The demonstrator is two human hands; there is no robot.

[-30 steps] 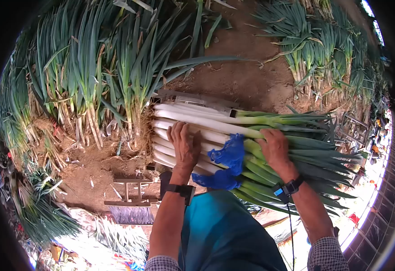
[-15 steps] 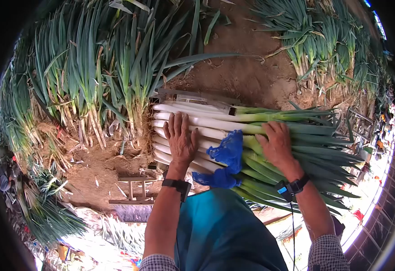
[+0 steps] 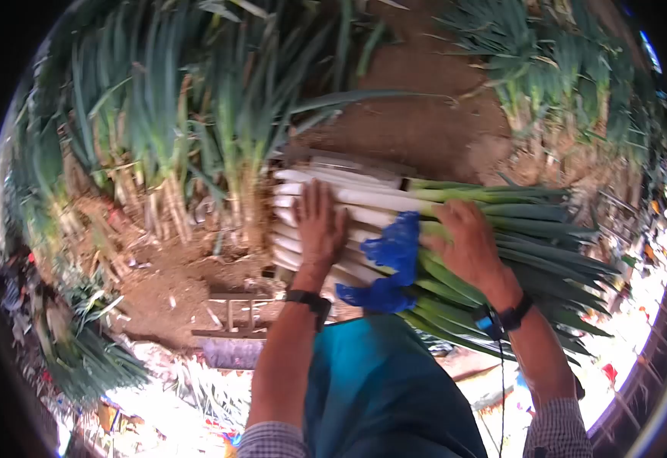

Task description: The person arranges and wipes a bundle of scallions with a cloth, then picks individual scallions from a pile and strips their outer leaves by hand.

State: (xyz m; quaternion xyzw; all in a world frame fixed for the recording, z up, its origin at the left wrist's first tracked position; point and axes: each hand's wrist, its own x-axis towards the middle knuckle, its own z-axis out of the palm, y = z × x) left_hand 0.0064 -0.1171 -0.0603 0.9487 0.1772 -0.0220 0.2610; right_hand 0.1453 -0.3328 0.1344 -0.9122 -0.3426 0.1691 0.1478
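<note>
A pile of large green onions (image 3: 364, 200) lies across a low rack, white shafts to the left and green leaves to the right. My left hand (image 3: 321, 229) rests flat on the white shafts with its fingers stretched out. Farther right, my right hand (image 3: 467, 243) bends its fingers and thumb around an onion where white turns green; blur softens the fingertips. Between both hands, a crumpled blue plastic strip (image 3: 394, 248) drapes over the near side of the pile.
Standing bunches of green onions (image 3: 165, 137) fill the left, and more bunches (image 3: 555, 84) stand at the back right. Bare soil (image 3: 425, 107) shows between them. A small wooden frame (image 3: 234, 313) sits at the lower left, near my left forearm.
The whole view has shifted slightly and blurred. My right hand has slid a little left along the onions relative to the pile; my left hand stays on the white shafts.
</note>
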